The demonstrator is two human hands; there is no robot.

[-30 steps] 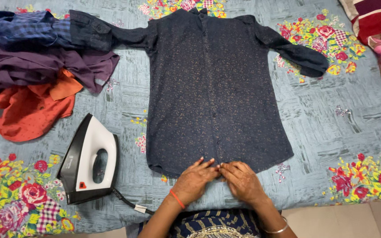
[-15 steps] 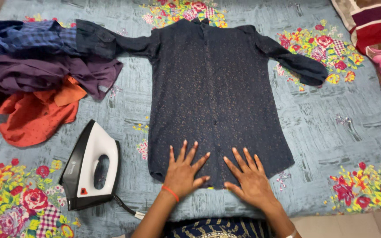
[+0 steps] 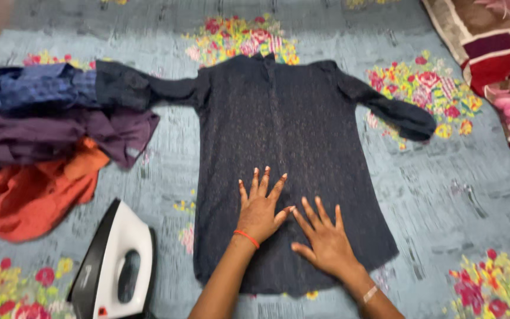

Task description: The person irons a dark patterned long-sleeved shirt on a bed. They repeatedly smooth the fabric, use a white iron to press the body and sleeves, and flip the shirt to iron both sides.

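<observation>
Over on the left there's a heap of clothes [image 3: 42,136], blue, purple and orange, all crumpled and looking like they haven't been pressed. Below it the iron [image 3: 116,269] sits on the floral bedsheet [image 3: 450,177], well clear of the shirt, nobody touching it. In the middle the dark shirt [image 3: 290,130] is laid flat, front up, sleeves out to the sides. The left hand [image 3: 260,207] is spread wide, palm down on the lower front, and the right hand [image 3: 324,239] is just beside it, spread flat too, thumb nearly touching the left one. So I'd say the shirt is laid out and being smoothed, ironing itself not begun.
</observation>
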